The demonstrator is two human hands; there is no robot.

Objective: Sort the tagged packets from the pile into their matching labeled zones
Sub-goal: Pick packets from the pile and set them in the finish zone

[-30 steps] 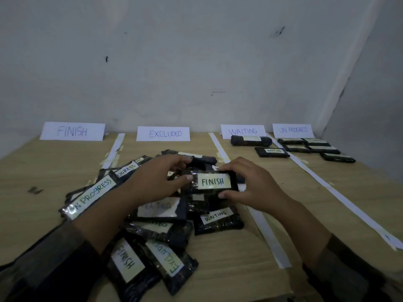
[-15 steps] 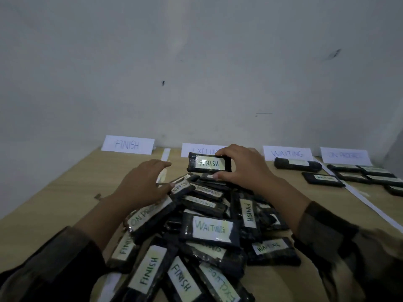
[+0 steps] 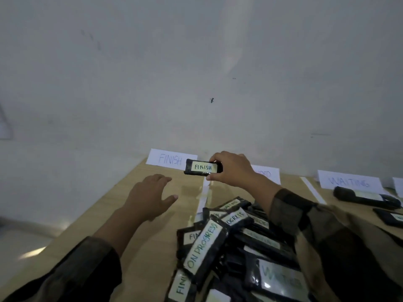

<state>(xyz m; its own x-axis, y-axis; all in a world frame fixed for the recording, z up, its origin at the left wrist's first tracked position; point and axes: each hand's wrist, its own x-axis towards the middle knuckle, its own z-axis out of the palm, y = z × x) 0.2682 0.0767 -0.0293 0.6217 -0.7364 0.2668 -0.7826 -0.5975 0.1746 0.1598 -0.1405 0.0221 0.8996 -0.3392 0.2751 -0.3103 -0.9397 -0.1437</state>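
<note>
My right hand [image 3: 231, 170] grips a black packet tagged FINISH [image 3: 203, 167] by its right end and holds it in the air just in front of the white FINISH zone sign [image 3: 168, 159]. My left hand [image 3: 150, 196] hovers open, fingers spread, over the bare wood of the FINISH zone. The pile of black tagged packets [image 3: 235, 247] lies at lower centre, with an ON PROGRESS packet [image 3: 204, 247] on top and FINISH and WAITING tags showing.
White tape strips [image 3: 204, 194] divide the wooden table [image 3: 139, 243] into zones. The EXCLUDED sign [image 3: 269, 174] is partly hidden by my right wrist. The WAITING sign [image 3: 349, 182] stands at right with two packets [image 3: 366, 198] in front. A wall backs the table.
My right hand has carried the FINISH packet left, from over the pile to the FINISH sign. My left hand left the pile and moved over the FINISH zone. The view swung left.
</note>
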